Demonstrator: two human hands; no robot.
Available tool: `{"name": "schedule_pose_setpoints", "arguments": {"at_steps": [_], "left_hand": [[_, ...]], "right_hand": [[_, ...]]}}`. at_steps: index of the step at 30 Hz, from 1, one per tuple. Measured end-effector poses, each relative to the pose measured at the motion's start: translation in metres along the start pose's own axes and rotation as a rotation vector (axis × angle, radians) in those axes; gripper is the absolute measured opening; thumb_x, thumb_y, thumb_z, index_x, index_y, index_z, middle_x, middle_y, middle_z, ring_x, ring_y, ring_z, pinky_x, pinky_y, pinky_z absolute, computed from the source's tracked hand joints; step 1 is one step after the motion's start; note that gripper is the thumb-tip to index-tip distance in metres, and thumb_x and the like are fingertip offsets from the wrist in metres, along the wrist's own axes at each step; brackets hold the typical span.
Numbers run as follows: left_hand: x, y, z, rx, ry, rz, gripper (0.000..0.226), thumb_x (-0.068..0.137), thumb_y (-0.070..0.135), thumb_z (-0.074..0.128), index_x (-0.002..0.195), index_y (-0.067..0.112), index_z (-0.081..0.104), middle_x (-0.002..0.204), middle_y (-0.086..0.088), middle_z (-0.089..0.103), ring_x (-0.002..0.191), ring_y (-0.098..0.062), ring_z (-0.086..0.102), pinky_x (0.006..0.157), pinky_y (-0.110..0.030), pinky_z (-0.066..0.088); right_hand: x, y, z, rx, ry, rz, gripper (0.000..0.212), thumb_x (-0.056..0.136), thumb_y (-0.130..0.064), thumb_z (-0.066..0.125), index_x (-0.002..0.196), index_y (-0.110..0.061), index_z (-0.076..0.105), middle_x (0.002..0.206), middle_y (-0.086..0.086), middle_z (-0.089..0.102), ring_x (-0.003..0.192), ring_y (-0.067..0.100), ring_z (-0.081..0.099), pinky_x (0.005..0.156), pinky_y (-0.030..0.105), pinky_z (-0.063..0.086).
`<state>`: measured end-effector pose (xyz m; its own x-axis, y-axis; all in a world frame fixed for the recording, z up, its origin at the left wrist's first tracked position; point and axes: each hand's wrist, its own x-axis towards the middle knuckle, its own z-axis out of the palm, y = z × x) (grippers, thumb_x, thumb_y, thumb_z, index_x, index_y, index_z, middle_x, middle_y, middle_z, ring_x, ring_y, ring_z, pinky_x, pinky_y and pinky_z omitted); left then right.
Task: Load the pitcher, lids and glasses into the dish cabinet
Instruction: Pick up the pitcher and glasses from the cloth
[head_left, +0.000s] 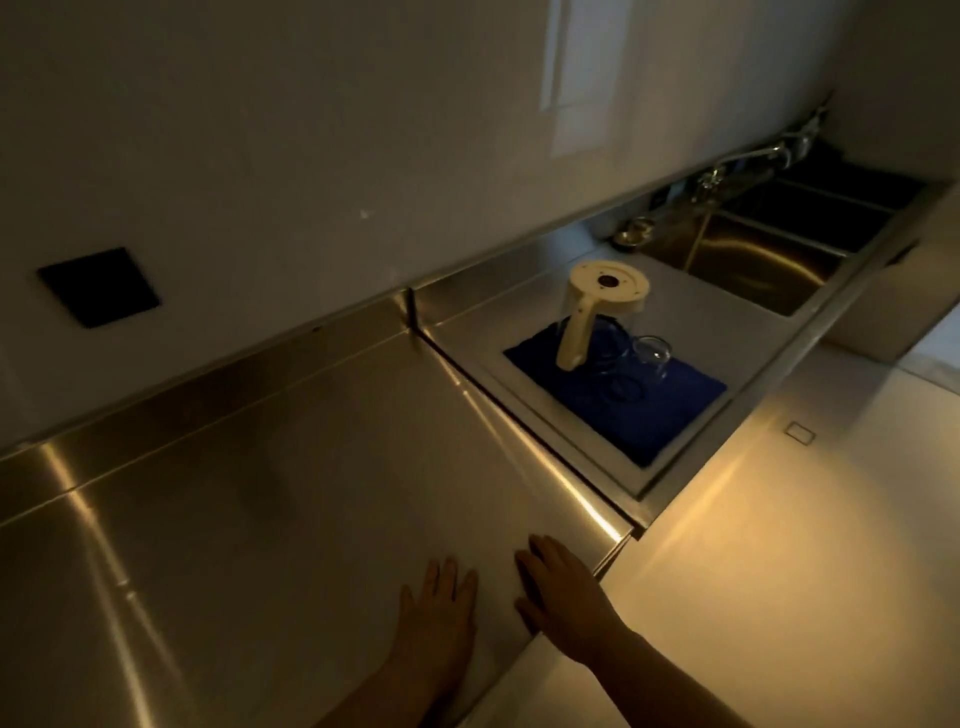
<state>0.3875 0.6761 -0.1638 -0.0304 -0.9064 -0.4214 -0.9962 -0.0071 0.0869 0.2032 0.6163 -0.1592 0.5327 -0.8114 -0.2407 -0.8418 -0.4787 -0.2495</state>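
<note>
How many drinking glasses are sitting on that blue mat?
1 that I can make out: a clear glass on the blue mat, right beside the upturned pitcher. Others may hide behind the pitcher; the light is dim.

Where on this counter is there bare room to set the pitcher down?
The steel counter is bare from the wall to both hands. The blue mat is crowded: pitcher and a glass fill its far end.
</note>
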Motion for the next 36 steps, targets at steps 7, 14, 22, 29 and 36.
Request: {"name": "schedule_pose_setpoints", "arguments": {"at_steps": [7,14,22,29,36], "left_hand": [[0.074,0.066,-0.027,-0.03,0.011,-0.023,0.052,0.101,0.031,0.02,0.15,0.025,0.005,0.159,-0.007,-0.004,0.145,-0.027,-0.006,0.112,-0.055,0.007],[0.136,0.148,-0.051,-0.123,0.017,-0.151,0.054,0.1,0.028,0.018,0.15,0.02,-0.003,0.158,-0.01,-0.01,0.143,-0.031,-0.012,0.114,-0.051,0.0],[0.189,0.216,-0.079,-0.206,0.084,-0.142,0.057,0.102,0.032,0.023,0.15,0.018,-0.004,0.158,-0.004,-0.011,0.144,-0.025,-0.01,0.117,-0.046,0.005],[0.253,0.244,-0.097,-0.183,0.114,-0.092,0.061,0.101,0.036,0.029,0.15,0.019,-0.002,0.158,-0.004,-0.009,0.145,-0.022,-0.009,0.116,-0.041,0.0],[0.286,0.258,-0.097,-0.23,0.117,-0.188,0.062,0.101,0.037,0.029,0.15,0.017,-0.004,0.158,-0.004,-0.008,0.145,-0.02,-0.007,0.117,-0.035,0.0]], "right_hand": [[0.028,0.081,-0.033,-0.032,-0.03,-0.119,0.064,0.091,-0.047,0.047,0.145,-0.024,0.023,0.156,0.006,0.015,0.143,0.025,0.01,0.114,0.043,0.013],[0.061,0.186,-0.07,-0.108,0.0,-0.353,0.056,0.089,-0.044,0.048,0.139,-0.023,0.034,0.145,0.005,0.033,0.134,0.024,0.029,0.112,0.041,0.027],[0.095,0.288,-0.103,-0.139,-0.043,-0.331,0.06,0.094,-0.042,0.042,0.147,-0.023,0.021,0.156,0.002,0.014,0.144,0.022,0.008,0.116,0.037,0.012],[0.123,0.347,-0.107,-0.115,-0.03,-0.289,0.061,0.092,-0.047,0.044,0.146,-0.027,0.024,0.155,-0.001,0.018,0.143,0.018,0.012,0.115,0.035,0.013],[0.146,0.395,-0.121,-0.093,-0.101,-0.519,0.056,0.092,-0.056,0.028,0.143,-0.033,0.027,0.154,-0.008,0.021,0.141,0.01,0.015,0.112,0.029,0.016]]}}
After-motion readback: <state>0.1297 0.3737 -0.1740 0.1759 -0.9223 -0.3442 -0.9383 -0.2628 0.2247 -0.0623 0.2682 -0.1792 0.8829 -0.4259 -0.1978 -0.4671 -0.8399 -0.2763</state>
